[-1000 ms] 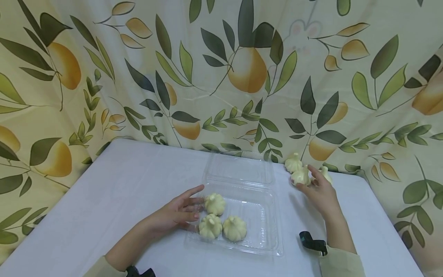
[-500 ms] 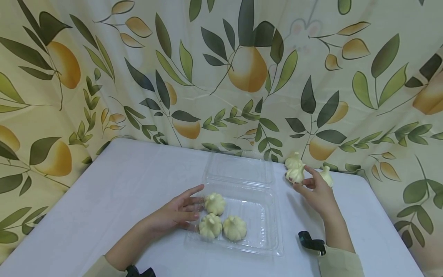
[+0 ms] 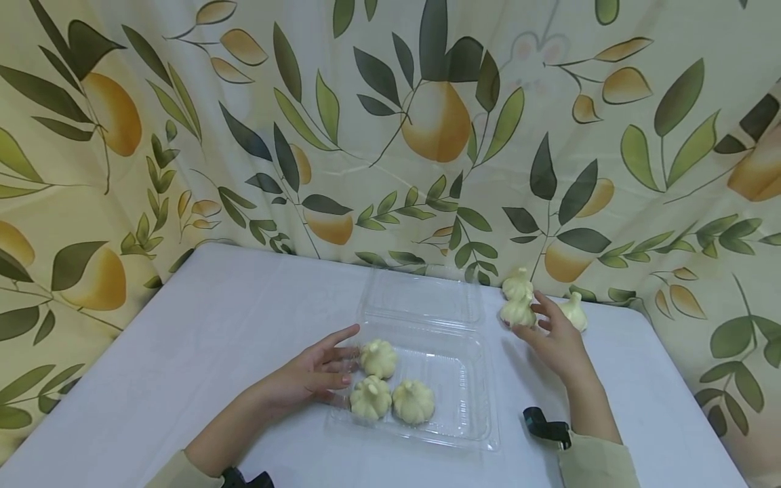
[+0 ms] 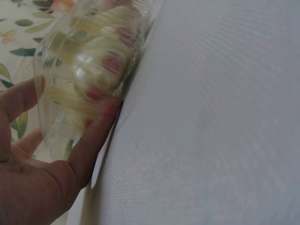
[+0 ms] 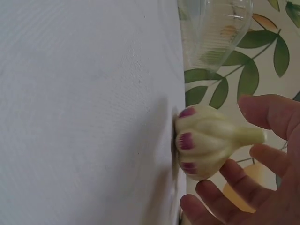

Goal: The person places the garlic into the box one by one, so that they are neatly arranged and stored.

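Observation:
My left hand [image 3: 311, 376] rests against the left side of a clear hinged plastic container [image 3: 454, 434], fingers fairly straight. Three pale garlic bulbs [image 3: 413, 402] sit in the container's left part. In the left wrist view, my fingers [image 4: 96, 140] touch the clear wall, with purple-marked garlic showing through it. At the table's back right, my right hand [image 3: 558, 342] is around a garlic bulb [image 5: 206, 138] standing on the cloth, stem up. Its fingertips are at the bulb's side, while the thumb stands apart from it. Another garlic bulb [image 3: 517, 283] is just behind, and one more [image 3: 574, 313] lies right of the hand.
The container's open lid [image 3: 421, 298] lies back toward the curtain [image 3: 390, 169] with fruit and leaf prints. A white cloth [image 3: 232, 325] covers the table. Black devices [image 3: 546, 427] are worn at both wrists.
My right hand has moved slightly left with the garlic bulb, which now stands in front of the rear bulb. More of the rightmost bulb shows. The left hand has stayed in place.

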Tool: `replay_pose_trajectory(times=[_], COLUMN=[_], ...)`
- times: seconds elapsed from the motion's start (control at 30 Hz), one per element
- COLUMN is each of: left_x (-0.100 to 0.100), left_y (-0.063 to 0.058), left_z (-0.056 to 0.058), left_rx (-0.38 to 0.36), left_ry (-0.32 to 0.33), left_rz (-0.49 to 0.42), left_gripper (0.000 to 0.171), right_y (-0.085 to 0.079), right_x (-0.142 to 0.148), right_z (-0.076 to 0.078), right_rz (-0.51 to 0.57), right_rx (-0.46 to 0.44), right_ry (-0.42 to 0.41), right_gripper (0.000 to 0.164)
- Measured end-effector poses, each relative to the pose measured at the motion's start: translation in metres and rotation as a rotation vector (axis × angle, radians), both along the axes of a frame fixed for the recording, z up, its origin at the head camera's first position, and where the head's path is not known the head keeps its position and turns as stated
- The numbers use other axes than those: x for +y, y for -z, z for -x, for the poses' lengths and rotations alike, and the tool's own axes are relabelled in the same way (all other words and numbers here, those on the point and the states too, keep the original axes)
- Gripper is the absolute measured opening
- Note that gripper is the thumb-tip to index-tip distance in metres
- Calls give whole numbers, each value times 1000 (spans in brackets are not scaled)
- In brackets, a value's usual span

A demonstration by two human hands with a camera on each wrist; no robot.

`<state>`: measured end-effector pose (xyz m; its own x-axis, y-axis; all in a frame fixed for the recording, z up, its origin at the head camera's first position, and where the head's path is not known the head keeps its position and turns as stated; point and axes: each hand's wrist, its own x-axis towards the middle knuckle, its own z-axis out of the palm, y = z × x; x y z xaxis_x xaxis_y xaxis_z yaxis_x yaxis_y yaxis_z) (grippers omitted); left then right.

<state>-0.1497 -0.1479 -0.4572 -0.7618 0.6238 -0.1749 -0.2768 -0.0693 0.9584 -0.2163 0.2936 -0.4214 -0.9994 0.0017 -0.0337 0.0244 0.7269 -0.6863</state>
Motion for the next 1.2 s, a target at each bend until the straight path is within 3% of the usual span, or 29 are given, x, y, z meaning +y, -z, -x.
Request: replay_pose_trajectory(times=[0.27,0.57,0.97,1.2], left_x=[-1,-2,-2,-2], left_y=[1,2,2,2], left_z=[0,0,1,1], left_rx=[1,5,5,2], left_ry=[0,-3,-7,-10], left_rz=[-8,0,5,5], left_gripper=[79,80,80,80], right_y=[1,1,-13,-15], right_x=[-5,-12,-23,-28], right_z=[-2,-1,-6,-6], right_rz=[-17,-11,-7,-10], right_rx=[59,58,140,140], right_ry=[-80,-119,-51,-49], right_gripper=[53,44,53,52])
